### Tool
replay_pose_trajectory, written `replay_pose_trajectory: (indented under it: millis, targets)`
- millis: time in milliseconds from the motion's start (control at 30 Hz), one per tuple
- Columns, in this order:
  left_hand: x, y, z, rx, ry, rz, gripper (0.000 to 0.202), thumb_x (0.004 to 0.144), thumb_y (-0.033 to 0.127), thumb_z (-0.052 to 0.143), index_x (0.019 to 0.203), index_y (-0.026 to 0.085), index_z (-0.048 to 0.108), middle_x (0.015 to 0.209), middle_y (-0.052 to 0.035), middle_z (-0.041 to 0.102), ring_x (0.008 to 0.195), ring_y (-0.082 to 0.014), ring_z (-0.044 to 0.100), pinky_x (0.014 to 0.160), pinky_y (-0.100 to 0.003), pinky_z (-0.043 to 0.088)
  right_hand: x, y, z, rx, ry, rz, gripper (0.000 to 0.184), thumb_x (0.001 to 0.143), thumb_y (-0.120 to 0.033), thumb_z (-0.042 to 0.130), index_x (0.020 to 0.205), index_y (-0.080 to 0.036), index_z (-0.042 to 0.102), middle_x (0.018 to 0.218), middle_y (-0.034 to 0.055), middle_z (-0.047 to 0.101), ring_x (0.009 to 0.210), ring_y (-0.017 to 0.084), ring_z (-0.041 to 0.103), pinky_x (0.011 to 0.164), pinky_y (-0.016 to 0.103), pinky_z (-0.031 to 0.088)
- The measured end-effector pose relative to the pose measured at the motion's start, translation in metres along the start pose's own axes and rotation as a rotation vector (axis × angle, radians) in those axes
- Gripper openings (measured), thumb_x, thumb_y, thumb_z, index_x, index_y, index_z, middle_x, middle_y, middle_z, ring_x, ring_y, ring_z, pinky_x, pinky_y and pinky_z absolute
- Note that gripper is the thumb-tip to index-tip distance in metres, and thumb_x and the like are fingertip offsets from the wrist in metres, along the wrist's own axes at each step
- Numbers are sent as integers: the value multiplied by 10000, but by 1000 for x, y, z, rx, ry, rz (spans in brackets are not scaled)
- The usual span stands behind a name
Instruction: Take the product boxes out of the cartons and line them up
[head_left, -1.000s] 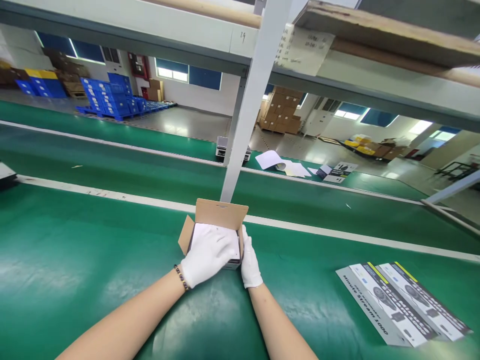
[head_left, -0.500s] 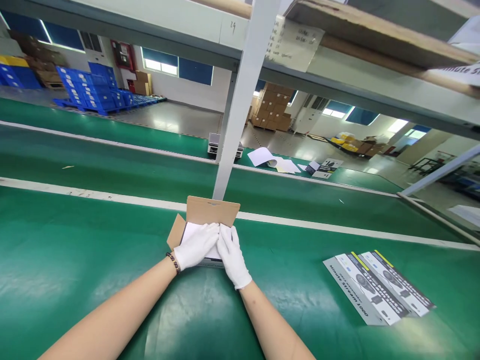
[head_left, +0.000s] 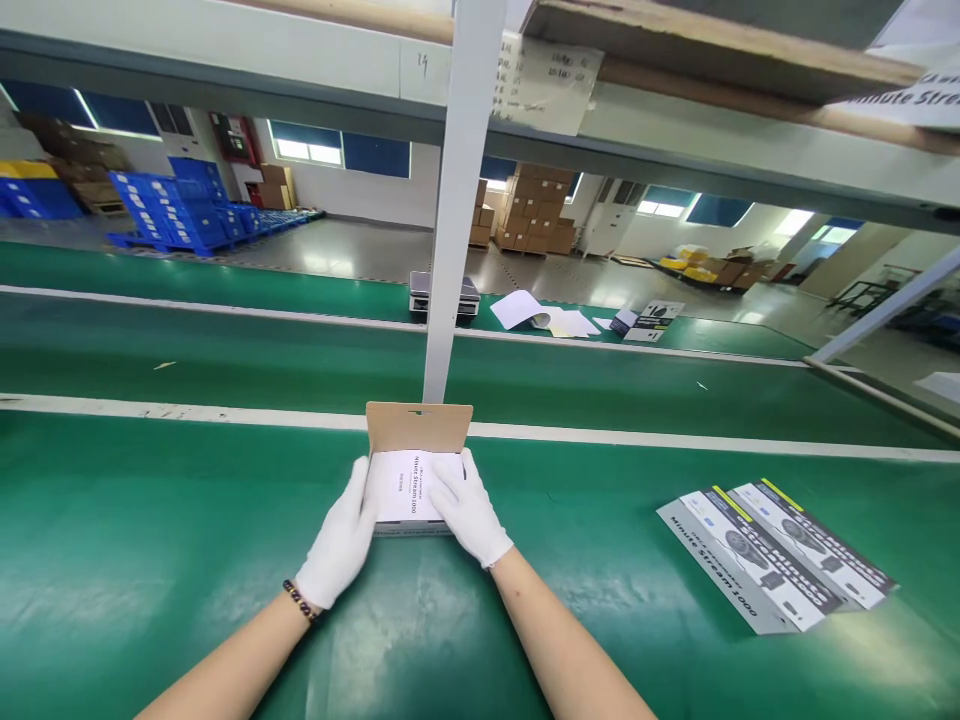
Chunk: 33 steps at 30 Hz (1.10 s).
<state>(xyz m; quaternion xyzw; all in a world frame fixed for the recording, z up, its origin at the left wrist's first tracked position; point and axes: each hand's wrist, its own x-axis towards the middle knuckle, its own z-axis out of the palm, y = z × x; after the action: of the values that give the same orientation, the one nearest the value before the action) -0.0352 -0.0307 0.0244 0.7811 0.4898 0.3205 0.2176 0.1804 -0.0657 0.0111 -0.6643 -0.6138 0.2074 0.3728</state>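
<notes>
A small open cardboard box (head_left: 417, 428) sits on the green work surface (head_left: 150, 540) in front of me, its lid flap standing up at the back. A white printed leaflet (head_left: 411, 484) lies on top of its contents. My left hand (head_left: 341, 545), in a white glove with a bead bracelet at the wrist, presses against the box's left side. My right hand (head_left: 469, 508), also gloved, rests on the box's right side with fingers over the leaflet's edge.
Flat printed sleeves (head_left: 776, 555) lie on the green surface to the right. A white post (head_left: 450, 220) rises just behind the box. Beyond the conveyor lie loose papers (head_left: 540, 315), a scale (head_left: 442, 290), blue crates (head_left: 172, 205) and stacked cartons (head_left: 532, 210).
My left hand slid off the leaflet to the box's left side, folding the side flap in. My right hand shifted to the right edge. The leaflet's print now shows.
</notes>
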Motion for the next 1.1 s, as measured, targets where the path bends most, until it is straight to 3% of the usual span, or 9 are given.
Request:
replay_pose_trajectory:
  millis: [100,200,367,533,600,700,800,967,1100]
  targets:
    - [19,28,0,68,-211,457,455,993,401,343,1385,200,456,1405,-118,519,1344,-292,434,1138,-487,335,-2,3,1,42,-49,18,445,867,-419,559,1278,-261,623,1592,44,245,1445,301,280,1155,463,325]
    - [39,48,1,159,-415,659,436,946,483,460,1257,199,571,1285,-115,602,1227,-313,524,1106,-521,358,3,8,2,146,-38,77,665,825,-432,589,1437,-215,446,1598,86,222,1472,293,200,1184,502,248]
    - [54,40,18,196,-439,600,550,897,584,490,1324,246,563,1366,-101,562,1295,-336,477,1086,-488,399,46,-8,-24,616,116,127,847,820,-447,561,1534,-177,196,1527,121,375,1392,229,394,1107,420,396]
    - [75,39,29,231,-415,571,555,898,601,463,1294,239,605,1380,-109,558,1308,-355,465,1118,-523,340,65,-35,-49,599,306,12,401,875,-533,501,1052,-213,665,1089,43,693,1089,195,621,1007,354,469]
    - [79,44,26,225,-438,630,552,909,582,444,1329,250,577,1364,-89,576,1297,-320,482,1139,-487,319,51,-34,-41,496,365,32,348,850,-539,559,825,-210,670,911,27,693,957,195,639,952,353,489]
    - [73,38,21,165,-467,651,548,892,605,435,1295,277,606,1300,-44,631,1286,-283,502,1147,-423,328,20,-22,-20,371,461,12,237,811,-437,660,770,-204,672,990,49,677,1065,205,598,1002,353,446]
    - [52,18,18,78,-346,473,566,892,615,368,1176,232,674,1205,-65,684,1225,-296,557,1101,-440,400,0,-6,-8,349,421,-56,159,821,-327,663,920,-207,698,1143,74,651,1185,206,552,1051,353,417]
    - [33,5,15,-52,-11,-227,566,865,561,348,1043,131,670,1138,-155,695,1107,-343,625,984,-489,499,5,7,-12,321,210,-123,311,841,-304,649,1130,-192,660,1331,96,576,1370,212,416,1107,334,376]
    - [52,18,11,-24,22,-221,443,778,504,479,945,135,657,1059,-148,707,1038,-359,639,901,-504,530,24,10,-9,248,206,-98,341,840,-289,668,1171,-210,647,1387,68,540,1312,186,484,1061,287,426]
